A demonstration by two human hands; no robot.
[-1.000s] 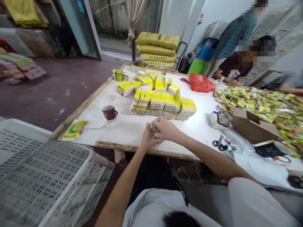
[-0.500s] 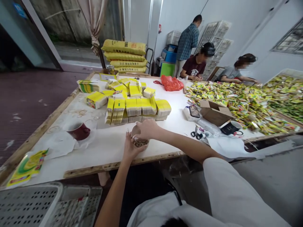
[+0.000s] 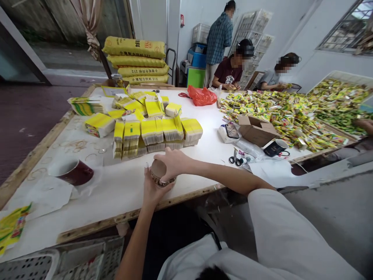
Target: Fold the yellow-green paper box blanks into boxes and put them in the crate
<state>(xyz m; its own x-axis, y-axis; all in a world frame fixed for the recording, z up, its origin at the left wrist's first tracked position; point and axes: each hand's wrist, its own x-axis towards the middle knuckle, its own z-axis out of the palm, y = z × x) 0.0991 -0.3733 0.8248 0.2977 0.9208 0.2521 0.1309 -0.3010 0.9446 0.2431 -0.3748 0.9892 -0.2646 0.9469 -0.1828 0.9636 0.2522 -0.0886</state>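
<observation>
At the near edge of the table, my left hand [image 3: 154, 191] is wrapped round the side of a small round tub [image 3: 171, 183] holding small brown bits, too small to name. My right hand [image 3: 174, 162] comes over the top from the right, fingers curled on a round brown disc [image 3: 159, 168] like a lid. The disc covers part of the tub's opening and looks tilted; brown bits show below its edge. Just beyond my hands stand stacked bundles of yellow-and-white packets [image 3: 151, 132].
A maroon mug [image 3: 81, 173] stands left. Scissors [image 3: 237, 157], an open cardboard box [image 3: 256, 130] and a dark mug [image 3: 276, 147] are right. Behind them spreads a heap of yellow packets [image 3: 279, 112]. Co-workers [image 3: 230, 72] are at the far side; another person's hand [image 3: 365, 125] shows at right.
My view has turned, so the table's things sit further left. Both hands stay at the tub, and the disc shows more plainly under my right hand. Another person's hand has appeared at the right edge.
</observation>
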